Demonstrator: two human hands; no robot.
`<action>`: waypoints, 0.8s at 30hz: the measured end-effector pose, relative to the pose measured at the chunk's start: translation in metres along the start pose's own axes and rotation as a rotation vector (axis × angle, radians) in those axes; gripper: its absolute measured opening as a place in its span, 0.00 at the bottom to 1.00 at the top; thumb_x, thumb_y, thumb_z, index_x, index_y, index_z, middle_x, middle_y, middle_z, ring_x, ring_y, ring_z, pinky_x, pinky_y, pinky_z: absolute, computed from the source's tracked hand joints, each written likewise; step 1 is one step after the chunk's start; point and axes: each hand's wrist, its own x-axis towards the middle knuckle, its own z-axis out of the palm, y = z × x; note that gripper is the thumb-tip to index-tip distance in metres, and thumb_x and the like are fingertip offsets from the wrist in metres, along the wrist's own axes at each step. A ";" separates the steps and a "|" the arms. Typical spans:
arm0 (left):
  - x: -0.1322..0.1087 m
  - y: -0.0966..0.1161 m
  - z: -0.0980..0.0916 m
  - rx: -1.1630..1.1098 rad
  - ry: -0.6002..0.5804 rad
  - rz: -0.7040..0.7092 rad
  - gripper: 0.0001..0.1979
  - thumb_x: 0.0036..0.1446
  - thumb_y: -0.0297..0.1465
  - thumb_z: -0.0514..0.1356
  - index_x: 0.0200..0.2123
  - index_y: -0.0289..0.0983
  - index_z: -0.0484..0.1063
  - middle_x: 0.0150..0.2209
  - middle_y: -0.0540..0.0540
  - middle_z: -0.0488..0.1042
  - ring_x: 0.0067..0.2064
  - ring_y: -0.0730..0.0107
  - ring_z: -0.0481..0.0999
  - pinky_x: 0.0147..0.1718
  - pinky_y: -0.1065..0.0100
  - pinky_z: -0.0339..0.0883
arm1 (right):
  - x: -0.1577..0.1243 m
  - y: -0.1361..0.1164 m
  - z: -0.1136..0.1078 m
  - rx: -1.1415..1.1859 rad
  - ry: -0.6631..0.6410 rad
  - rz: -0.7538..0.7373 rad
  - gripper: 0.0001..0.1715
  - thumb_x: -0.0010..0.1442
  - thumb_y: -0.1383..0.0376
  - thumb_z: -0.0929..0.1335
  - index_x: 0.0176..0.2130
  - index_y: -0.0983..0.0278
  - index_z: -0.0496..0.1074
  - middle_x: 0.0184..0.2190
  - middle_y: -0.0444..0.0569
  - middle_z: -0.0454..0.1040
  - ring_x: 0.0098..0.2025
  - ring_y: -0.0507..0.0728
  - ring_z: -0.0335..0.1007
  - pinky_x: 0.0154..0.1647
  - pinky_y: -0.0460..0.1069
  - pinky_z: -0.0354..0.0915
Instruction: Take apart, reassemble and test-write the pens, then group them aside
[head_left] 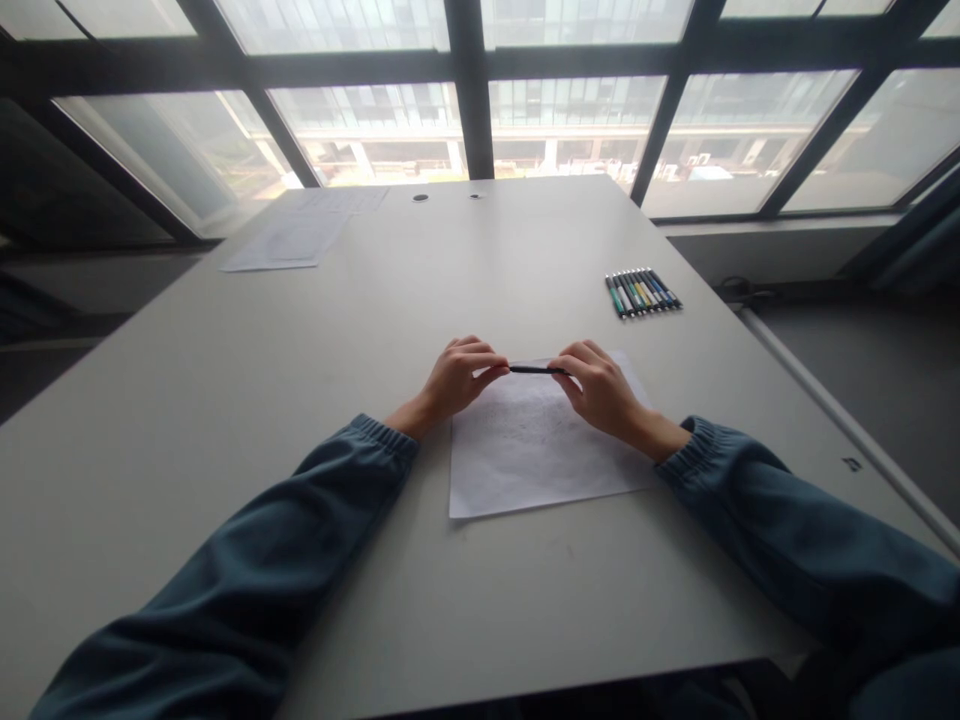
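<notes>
Between my two hands a dark pen (pixel 534 370) is held level above a sheet of paper (pixel 517 460). My left hand (pixel 461 377) pinches one end of the pen with thumb and fingers. At the other end, my right hand (pixel 596 385) grips it the same way, hiding that tip. The paper lies on the white table under and in front of my hands, with faint grey marks on its upper part. Beyond my right hand, a row of several pens (pixel 643 293) lies side by side, with green, yellow, white and blue parts.
The white table (pixel 360 630) reaches to the windows (pixel 367 130). More papers (pixel 289 240) lie at its far left. A round dark cable hole (pixel 421 198) sits near the far edge. A pale rail (pixel 847 425) runs beside the right edge.
</notes>
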 end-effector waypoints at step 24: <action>0.002 0.009 -0.002 -0.095 0.120 -0.108 0.15 0.58 0.45 0.67 0.35 0.38 0.77 0.34 0.46 0.80 0.37 0.65 0.77 0.42 0.62 0.71 | 0.001 -0.002 -0.002 0.044 0.000 0.010 0.11 0.70 0.68 0.63 0.44 0.61 0.75 0.39 0.53 0.75 0.43 0.61 0.68 0.45 0.56 0.68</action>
